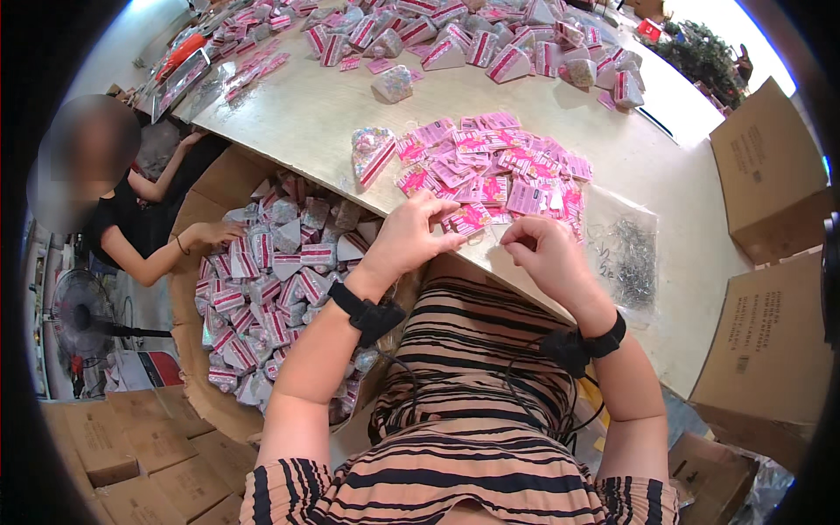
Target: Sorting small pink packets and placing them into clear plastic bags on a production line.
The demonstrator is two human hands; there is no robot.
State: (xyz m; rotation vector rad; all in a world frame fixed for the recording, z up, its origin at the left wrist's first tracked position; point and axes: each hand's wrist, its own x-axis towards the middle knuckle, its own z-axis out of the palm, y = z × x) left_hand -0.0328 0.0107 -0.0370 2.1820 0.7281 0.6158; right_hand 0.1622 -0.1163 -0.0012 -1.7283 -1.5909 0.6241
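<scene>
My left hand [409, 234] pinches a pink printed tag [467, 219] between thumb and fingertips, at the table's near edge. A little to its right, my right hand [553, 260] is closed in a pinch; whatever it holds, if anything, is too small to make out. Just beyond both hands spreads a pile of similar pink tags [499, 156]. One cake-slice-shaped ornament [374, 157] with a speckled top and pink stripe lies left of that pile. Beside my right hand is a clear plastic bag [632, 262] of thin dark metal pieces, possibly hooks.
More slice ornaments [442, 52] are heaped along the far side of the table [289, 109]. A large open carton [188, 306] full of them stands at my left, where another person's hand [219, 233] reaches in. Cardboard boxes [766, 350] stand at the right; a fan [80, 311] is far left.
</scene>
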